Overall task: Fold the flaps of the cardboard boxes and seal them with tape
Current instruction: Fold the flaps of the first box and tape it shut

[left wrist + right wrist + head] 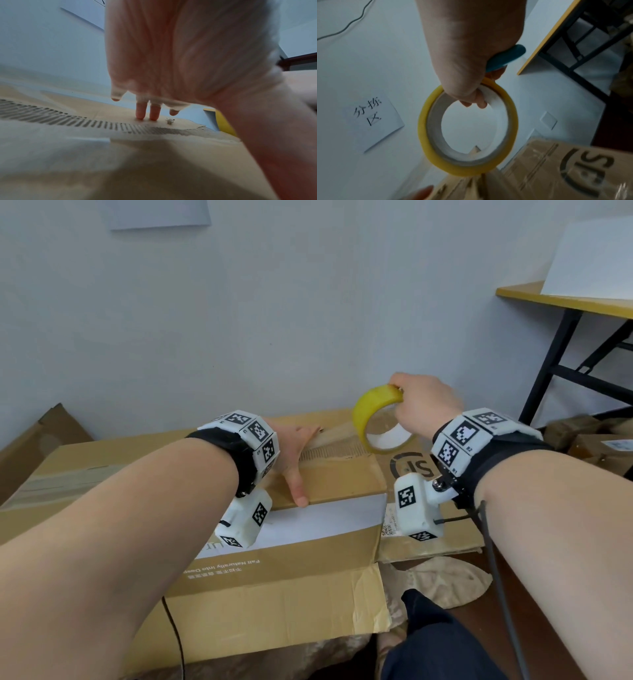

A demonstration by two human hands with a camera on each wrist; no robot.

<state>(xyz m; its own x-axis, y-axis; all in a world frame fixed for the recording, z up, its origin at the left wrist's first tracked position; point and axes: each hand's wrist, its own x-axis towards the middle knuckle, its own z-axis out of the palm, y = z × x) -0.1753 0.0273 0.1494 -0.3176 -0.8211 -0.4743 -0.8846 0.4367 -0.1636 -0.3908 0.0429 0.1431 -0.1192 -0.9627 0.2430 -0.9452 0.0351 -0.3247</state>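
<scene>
Item: tape roll (pixel 380 419), yellow, thin-walled and light by the look of it. The right hand (pixel 423 402) is hooking its fingers through the core, grip closing on the rim; a teal handle (pixel 505 58) is sharing that grip. Below the grip, the cardboard box (pixel 329 474) is lying; stiff, torn flap. The left hand (pixel 294 453) is pressing it flat, fingers straight. Best hold: the roll's core.

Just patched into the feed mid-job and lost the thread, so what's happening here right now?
A person is taping a cardboard box shut. The left hand presses flat on the folded top flap, fingertips down near its far edge. The right hand grips a yellow tape roll raised just above the box's far right corner; a strip of tape seems to run from the roll down to the box. Something blue is also tucked in that hand.
</scene>
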